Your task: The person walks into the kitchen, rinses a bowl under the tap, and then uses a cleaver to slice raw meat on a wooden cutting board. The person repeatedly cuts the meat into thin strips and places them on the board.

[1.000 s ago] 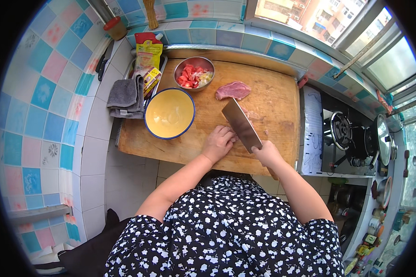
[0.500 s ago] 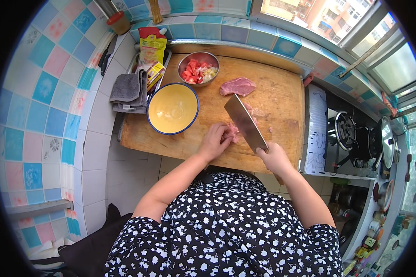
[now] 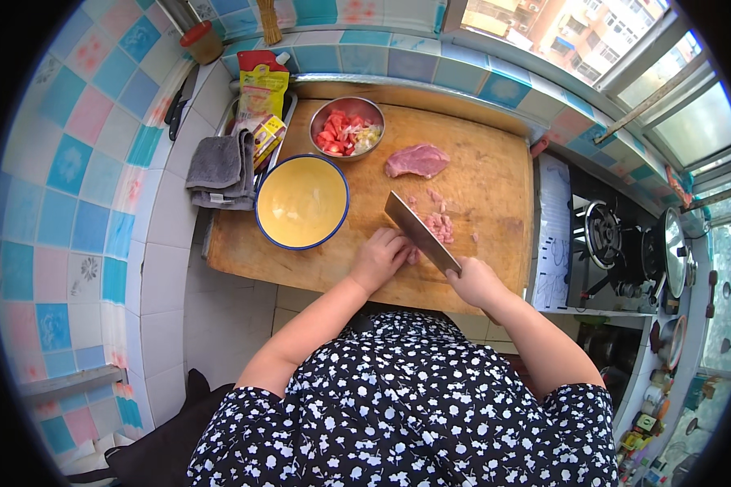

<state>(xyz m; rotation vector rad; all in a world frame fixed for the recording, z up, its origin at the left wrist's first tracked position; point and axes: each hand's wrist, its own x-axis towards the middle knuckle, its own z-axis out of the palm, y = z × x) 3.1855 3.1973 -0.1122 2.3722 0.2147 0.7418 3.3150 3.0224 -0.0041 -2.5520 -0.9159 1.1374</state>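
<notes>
My right hand (image 3: 477, 284) grips the handle of a cleaver (image 3: 421, 233), its broad blade slanting up and to the left over the wooden cutting board (image 3: 300, 268). Close against the blade's left side, my left hand (image 3: 380, 258) has its fingers curled and pressed on a piece of raw meat (image 3: 413, 256), mostly hidden by the fingers and blade. Small chopped bits of pink meat (image 3: 440, 226) lie just right of the blade. Farther back on the board rests a larger raw meat slice (image 3: 417, 161).
A yellow bowl with a blue rim (image 3: 266, 231) stands at the board's left. Behind it are a metal bowl (image 3: 379, 115) of cut tomato and pale chopped pieces, a grey towel (image 3: 221, 168) and a yellow pouch (image 3: 262, 96). A gas stove (image 3: 603, 234) lies to the right.
The cleaver has shifted slightly left and down, showing more of the chopped meat to its right. My left hand stays by the meat, its fingers more tucked in.
</notes>
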